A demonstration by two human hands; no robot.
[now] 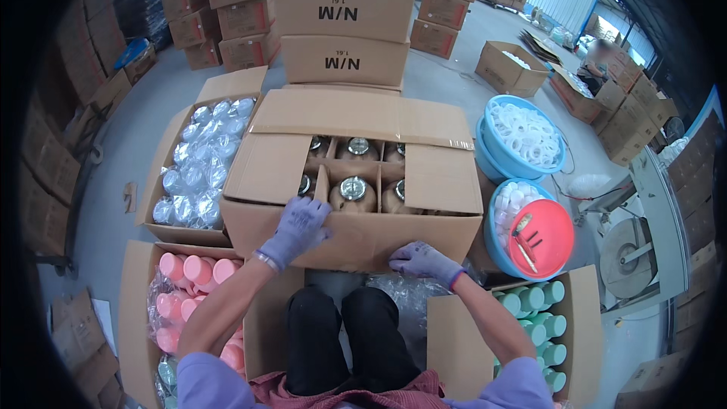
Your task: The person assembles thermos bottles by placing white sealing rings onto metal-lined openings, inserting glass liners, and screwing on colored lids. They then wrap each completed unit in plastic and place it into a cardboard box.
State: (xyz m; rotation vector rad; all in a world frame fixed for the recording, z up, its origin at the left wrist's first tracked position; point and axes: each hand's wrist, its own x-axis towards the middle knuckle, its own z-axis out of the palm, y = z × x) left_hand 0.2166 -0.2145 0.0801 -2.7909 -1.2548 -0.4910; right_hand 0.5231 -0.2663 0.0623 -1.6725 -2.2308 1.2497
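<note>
A brown carton (363, 241) sits in the middle, straight ahead of the knees, and silver-lidded bottles (353, 188) stand upright in its divided cells. The gloved left hand (294, 231) is at its near edge, toward 8 o'clock from its centre; the gloved right hand (429, 261) is lower on its near side, toward 4–5 o'clock. Both have bent fingers against the cardboard; whether either grip is grasping it or only pressing, I cannot tell. As for progress, every cell in plain view holds a lidded bottle, and the left flap (273, 167) at 9 o'clock and right flap (439, 174) at 3 o'clock lie folded inward, hiding the end cells. The middle remains uncovered, so closing looks only part done; the far flap (356, 113) at 12 o'clock does not cover the bottles. Around it, pink cups (198, 269) stand at 8 o'clock, green cups (555, 326) at 4 o'clock, and a blue basin of white rings (522, 132) between 2 and 3 o'clock.
</note>
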